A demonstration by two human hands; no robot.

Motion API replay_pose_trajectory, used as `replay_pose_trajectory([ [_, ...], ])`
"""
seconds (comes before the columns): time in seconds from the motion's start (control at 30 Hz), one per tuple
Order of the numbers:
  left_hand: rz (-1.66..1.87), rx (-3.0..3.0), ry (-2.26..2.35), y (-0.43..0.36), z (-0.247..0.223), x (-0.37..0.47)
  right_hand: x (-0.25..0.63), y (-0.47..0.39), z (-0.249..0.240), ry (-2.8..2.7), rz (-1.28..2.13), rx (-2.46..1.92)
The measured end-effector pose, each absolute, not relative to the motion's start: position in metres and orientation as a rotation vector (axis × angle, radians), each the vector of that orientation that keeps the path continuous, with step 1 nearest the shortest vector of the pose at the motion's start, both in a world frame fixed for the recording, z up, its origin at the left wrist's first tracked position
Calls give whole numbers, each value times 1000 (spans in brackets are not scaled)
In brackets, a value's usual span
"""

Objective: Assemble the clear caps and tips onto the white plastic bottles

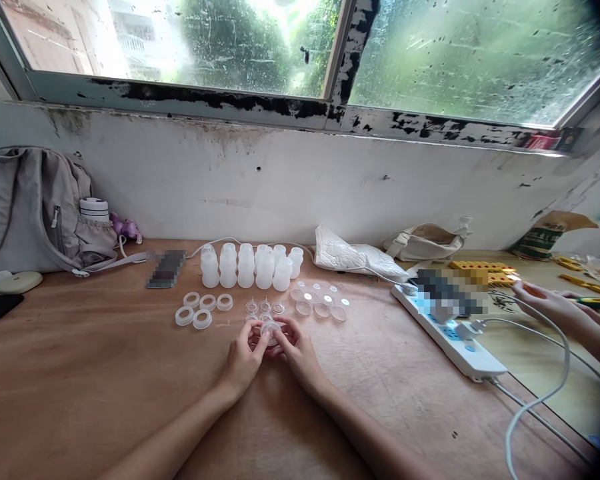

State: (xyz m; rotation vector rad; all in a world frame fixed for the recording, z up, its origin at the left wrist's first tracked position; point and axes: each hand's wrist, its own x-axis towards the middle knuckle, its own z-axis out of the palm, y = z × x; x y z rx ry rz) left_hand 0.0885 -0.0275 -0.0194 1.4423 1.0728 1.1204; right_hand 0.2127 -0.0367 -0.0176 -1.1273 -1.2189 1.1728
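Note:
My left hand (245,355) and my right hand (298,350) meet at the middle of the table, fingertips and thumbs closed round a small translucent bottle ring (269,327). Whether another part sits inside it is hard to see. Just beyond my fingers stand several clear bottle nipples (265,306), the nearest ones partly hidden by my hands. To their left lie several white screw rings (207,303). Several clear domed caps (322,309) are on the right. Behind all these, frosted plastic bottles (245,267) stand upright in a cluster.
A phone-like blurred object (166,269) and a grey backpack (35,207) are on the left. At right lie a white power strip (460,353) with looping cables, a silvery packet (355,255) and a beige bag (425,241). Another person's hand (545,303) is at the far right.

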Motion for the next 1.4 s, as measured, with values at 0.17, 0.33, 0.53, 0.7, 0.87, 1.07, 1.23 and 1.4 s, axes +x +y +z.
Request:
replay_pose_trajectory([
  [0.17, 1096, 1619, 1115, -28, -10, 84, 214, -37, -17, -1281, 1143, -1138],
  [0.33, 1115, 1583, 1069, -29, -12, 85, 216, -35, -19, -1262, 1082, -1158],
  [0.53, 1173, 1228, 1033, -27, -24, 94, 213, -35, -20, -1152, 1197, -1122],
  [0.7, 1224, 1179, 991, -28, -23, 97, 210, -36, -17, -1085, 1226, -1087],
  [0.87, 1223, 1224, 981, -30, -22, 97, 207, -36, -18, -1083, 1188, -1098],
  [1.07, 1212, 1372, 1087, -30, -22, 96, 206, -37, -19, -1082, 1169, -1128],
  [1.23, 1174, 1465, 1176, -31, -20, 95, 206, -38, -17, -1080, 1173, -1146],
  [1.4, 1141, 1540, 1216, -29, -23, 93, 206, -38, -18, -1105, 1156, -1177],
])
